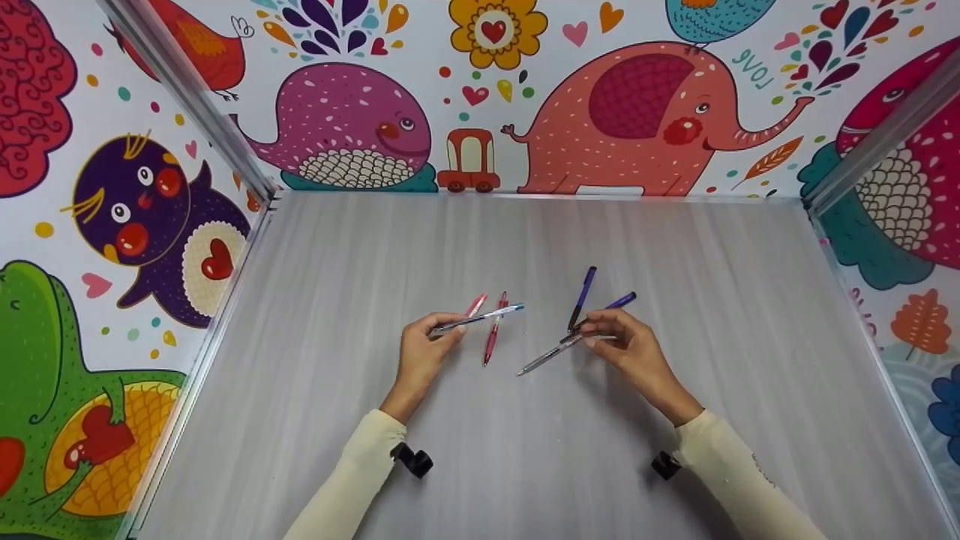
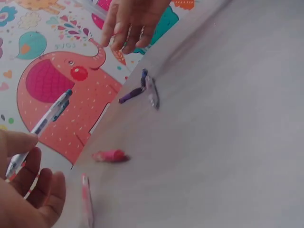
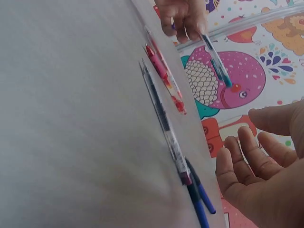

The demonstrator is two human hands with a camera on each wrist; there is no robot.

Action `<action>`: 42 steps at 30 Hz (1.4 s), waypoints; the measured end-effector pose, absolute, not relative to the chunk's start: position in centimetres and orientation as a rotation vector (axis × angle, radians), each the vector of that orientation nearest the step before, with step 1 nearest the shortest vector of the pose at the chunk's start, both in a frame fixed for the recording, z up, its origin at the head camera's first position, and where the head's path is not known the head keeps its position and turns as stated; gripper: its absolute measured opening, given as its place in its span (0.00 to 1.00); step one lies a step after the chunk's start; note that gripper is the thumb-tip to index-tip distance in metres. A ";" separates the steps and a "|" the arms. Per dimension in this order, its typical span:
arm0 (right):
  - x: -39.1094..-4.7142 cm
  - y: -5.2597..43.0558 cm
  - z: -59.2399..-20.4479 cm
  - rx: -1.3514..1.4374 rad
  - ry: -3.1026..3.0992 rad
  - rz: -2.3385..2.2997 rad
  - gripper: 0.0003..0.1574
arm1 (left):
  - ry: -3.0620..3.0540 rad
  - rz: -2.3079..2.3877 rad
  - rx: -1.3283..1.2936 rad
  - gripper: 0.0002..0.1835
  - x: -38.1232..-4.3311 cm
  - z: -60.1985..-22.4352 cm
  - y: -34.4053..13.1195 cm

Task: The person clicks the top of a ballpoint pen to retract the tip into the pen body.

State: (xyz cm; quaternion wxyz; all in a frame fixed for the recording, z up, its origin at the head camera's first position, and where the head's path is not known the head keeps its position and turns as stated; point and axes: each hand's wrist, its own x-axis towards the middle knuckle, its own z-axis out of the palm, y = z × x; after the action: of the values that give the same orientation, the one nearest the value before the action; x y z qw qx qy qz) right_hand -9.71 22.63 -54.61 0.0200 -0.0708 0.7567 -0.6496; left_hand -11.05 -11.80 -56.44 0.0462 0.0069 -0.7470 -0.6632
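My left hand [image 1: 426,356] pinches a clear pen with a blue end [image 1: 491,316], holding it above the table. Under it lie a red pen [image 1: 493,330] and a pink pen [image 1: 475,305], the latter partly hidden by the hand and held pen. My right hand [image 1: 630,349] hovers over a second group of pens; the right wrist view shows its fingers [image 3: 254,159] spread with nothing between them. That group has a clear pen with dark ink [image 3: 164,123] and two blue-purple pens [image 1: 582,298], one partly covered by the right hand in the head view.
The grey table [image 1: 465,465] runs back to a wall with printed cartoon animals [image 1: 622,120]. Metal rails [image 1: 202,352] border its sides. A dark camera mount sits at each wrist, such as the left one [image 1: 412,459].
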 end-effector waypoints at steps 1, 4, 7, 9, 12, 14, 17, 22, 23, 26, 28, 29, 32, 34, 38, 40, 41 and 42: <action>-9.7 22.7 -54.7 -0.206 2.348 -2.025 0.23 | -2.275 -2.027 0.034 0.08 -11.0 -56.5 -12.2; -9.5 23.2 -55.0 -0.185 2.349 -2.037 0.22 | -2.259 -2.021 0.071 0.08 -10.9 -56.9 -13.3; -9.4 23.7 -55.2 -0.160 2.353 -2.037 0.22 | -2.230 -2.005 0.097 0.08 -10.8 -57.3 -14.4; -9.3 24.0 -55.3 -0.137 2.361 -2.039 0.22 | -2.215 -1.984 0.114 0.08 -10.7 -57.7 -15.0; -9.1 24.5 -55.4 -0.109 2.381 -2.030 0.22 | -2.219 -1.925 0.152 0.08 -10.7 -58.2 -15.8; -9.1 24.8 -55.5 -0.103 2.389 -2.021 0.22 | -2.245 -1.856 0.176 0.07 -10.8 -58.5 -16.1; -9.0 25.1 -55.7 -0.109 2.396 -2.015 0.21 | -2.275 -1.760 0.202 0.07 -11.0 -58.9 -16.6; -9.1 25.2 -55.8 -0.126 2.392 -2.020 0.20 | -2.309 -1.645 0.196 0.06 -11.4 -59.5 -16.9; -9.1 25.1 -55.8 -0.130 2.390 -2.021 0.19 | -2.320 -1.619 0.193 0.06 -11.5 -59.5 -16.9; -9.0 25.1 -55.7 -0.138 2.392 -2.016 0.19 | -2.335 -1.555 0.183 0.06 -11.8 -59.7 -17.0; -9.1 25.0 -55.7 -0.143 2.392 -2.015 0.20 | -2.351 -1.512 0.178 0.06 -11.8 -59.7 -17.1; -9.0 25.0 -55.7 -0.145 2.389 -2.018 0.20 | -2.362 -1.494 0.175 0.06 -11.8 -59.8 -17.1; -9.0 25.0 -55.7 -0.143 2.382 -2.027 0.20 | -2.400 -1.439 0.165 0.06 -11.8 -60.0 -17.1; -9.0 25.0 -55.7 -0.144 2.382 -2.031 0.19 | -2.426 -1.403 0.154 0.06 -11.8 -60.1 -17.1; -9.0 25.1 -55.8 -0.146 2.391 -2.019 0.19 | -2.441 -1.342 0.102 0.05 -11.9 -60.3 -16.9; -9.0 25.1 -55.9 -0.151 2.397 -2.014 0.18 | -2.449 -1.309 0.073 0.05 -12.0 -60.4 -16.8; -9.0 25.2 -55.9 -0.153 2.399 -2.010 0.18 | -2.456 -1.297 0.063 0.05 -12.1 -60.4 -16.8; -8.9 25.2 -55.9 -0.157 2.400 -2.010 0.18 | -2.462 -1.288 0.055 0.05 -12.1 -60.5 -16.8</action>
State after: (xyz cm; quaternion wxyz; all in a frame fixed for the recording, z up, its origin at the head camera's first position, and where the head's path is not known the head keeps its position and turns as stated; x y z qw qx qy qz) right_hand -8.94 25.17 -55.93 0.0036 -0.0502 0.7658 -0.6411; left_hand -12.10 -16.77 -60.48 0.1802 0.0195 -0.8715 -0.4557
